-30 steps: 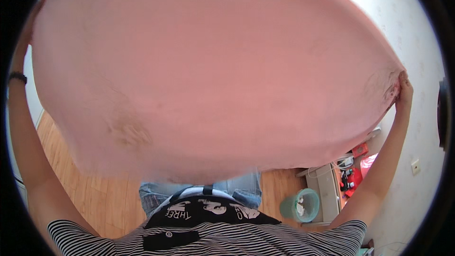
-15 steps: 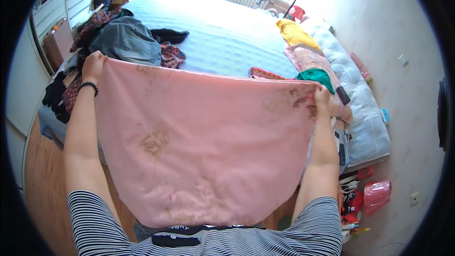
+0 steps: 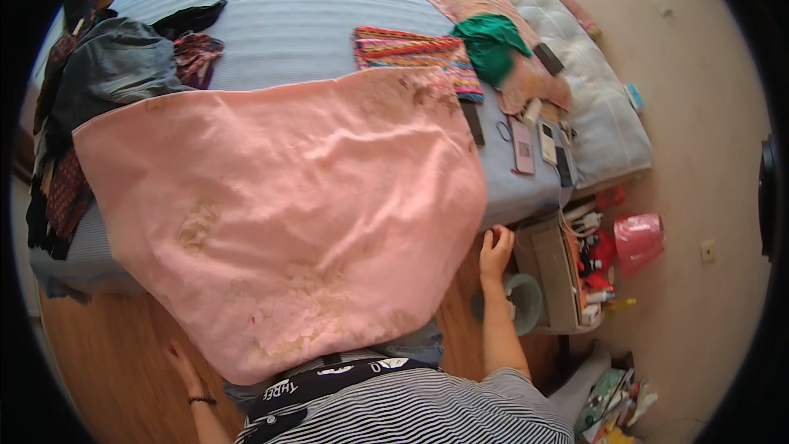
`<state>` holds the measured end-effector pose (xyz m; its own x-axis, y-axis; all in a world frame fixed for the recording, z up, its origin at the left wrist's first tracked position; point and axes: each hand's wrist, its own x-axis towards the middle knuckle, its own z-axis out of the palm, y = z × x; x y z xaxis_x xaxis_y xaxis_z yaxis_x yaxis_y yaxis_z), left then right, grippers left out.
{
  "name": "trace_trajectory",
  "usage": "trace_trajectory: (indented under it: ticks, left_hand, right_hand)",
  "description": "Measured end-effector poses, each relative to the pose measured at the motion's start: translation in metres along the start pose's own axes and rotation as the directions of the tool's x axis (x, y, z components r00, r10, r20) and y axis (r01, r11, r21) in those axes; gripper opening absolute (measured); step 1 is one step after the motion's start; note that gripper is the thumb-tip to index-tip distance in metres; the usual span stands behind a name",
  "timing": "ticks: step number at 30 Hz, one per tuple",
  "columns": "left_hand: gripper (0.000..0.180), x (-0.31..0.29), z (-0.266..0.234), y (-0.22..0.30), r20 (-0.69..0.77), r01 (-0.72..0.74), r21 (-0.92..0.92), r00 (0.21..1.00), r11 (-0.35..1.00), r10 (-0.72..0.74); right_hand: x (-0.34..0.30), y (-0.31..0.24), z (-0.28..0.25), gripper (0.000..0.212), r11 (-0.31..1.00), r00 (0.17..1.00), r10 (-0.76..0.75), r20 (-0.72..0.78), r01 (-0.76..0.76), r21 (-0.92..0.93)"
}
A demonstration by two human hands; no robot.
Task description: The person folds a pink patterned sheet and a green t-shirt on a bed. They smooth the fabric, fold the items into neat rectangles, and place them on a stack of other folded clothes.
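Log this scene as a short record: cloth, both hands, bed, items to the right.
Pink cloth: brown-stained, wrinkled, draped over the bed's near edge
Left hand: blurred, left of the cloth's near end, apparently empty
Right hand: right of the cloth, apart from it, apparently empty
Bed: light blue cover, clothes pile at left
Right side: pink phone-like device, green fabric

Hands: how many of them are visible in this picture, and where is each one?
2. The left hand is low in the picture, left of the pink cloth; the right hand is to the cloth's right, just above the pale green bin. No others show.
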<state>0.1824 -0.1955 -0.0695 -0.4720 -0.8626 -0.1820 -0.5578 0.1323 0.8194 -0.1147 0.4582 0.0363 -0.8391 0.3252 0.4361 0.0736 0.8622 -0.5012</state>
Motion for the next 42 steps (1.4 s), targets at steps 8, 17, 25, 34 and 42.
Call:
trace_trajectory:
  ticks: [8,17,25,34,42]
  left_hand:
    - [0.046,-0.024,0.050,-0.004,0.652,0.641,-0.699,0.753,0.317,-0.088]
    - [0.054,0.029,-0.019,-0.031,0.428,0.420,-0.786,0.899,0.454,-0.090]
    - [0.060,0.057,-0.128,-0.017,0.389,0.296,-0.798,0.918,0.524,0.073]
    - [0.062,0.046,-0.135,0.015,0.207,0.196,-0.477,0.972,0.857,-0.107]
    - [0.064,0.057,-0.089,-0.034,0.068,0.164,-0.129,0.985,0.978,-0.156]
  right_hand:
    - [-0.086,0.076,0.074,0.073,-0.417,0.661,0.153,0.735,-0.631,0.654]
    - [-0.049,0.082,0.038,0.041,0.001,0.773,0.323,0.546,-0.578,0.816]
    - [-0.027,0.098,-0.047,0.016,0.288,0.719,0.335,0.610,-0.694,0.660]
    - [-0.049,0.115,-0.078,0.018,0.299,0.633,0.319,0.705,-0.773,0.559]
    - [0.003,0.073,-0.001,0.010,0.894,0.997,0.072,0.035,-0.080,0.440]
